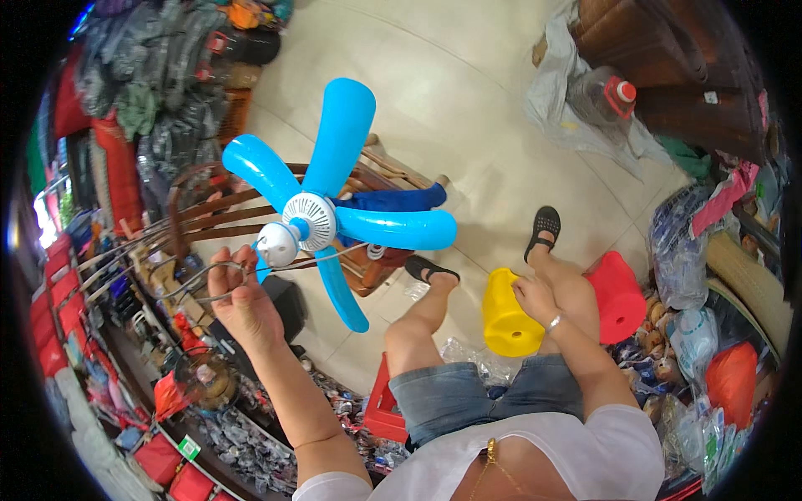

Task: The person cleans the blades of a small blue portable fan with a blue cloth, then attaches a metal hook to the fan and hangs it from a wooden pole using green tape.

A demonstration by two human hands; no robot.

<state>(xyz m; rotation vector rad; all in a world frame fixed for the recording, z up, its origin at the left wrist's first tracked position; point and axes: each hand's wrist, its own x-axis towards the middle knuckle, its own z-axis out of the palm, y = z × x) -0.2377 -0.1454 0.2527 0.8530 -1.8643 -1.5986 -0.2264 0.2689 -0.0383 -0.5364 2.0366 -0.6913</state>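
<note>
A small ceiling fan with blue blades and a white motor (310,219) is at the centre left, its round white cap (278,244) towards my left hand. My left hand (241,294) is raised beside the cap, fingers curled around a loop of grey cord (207,272). Whether these fingers also bear on the cap cannot be told. My right hand (536,300) rests by my knee, over the edge of a yellow plastic stool (514,319); its fingers are bent, and their hold is unclear.
A red stool (617,300) stands right of my leg. Behind the fan is a wooden chair (213,216). Bagged goods (182,106) are piled at the left. A large plastic bottle (598,97) lies at the upper right; a red crate (385,407) is beside my thigh.
</note>
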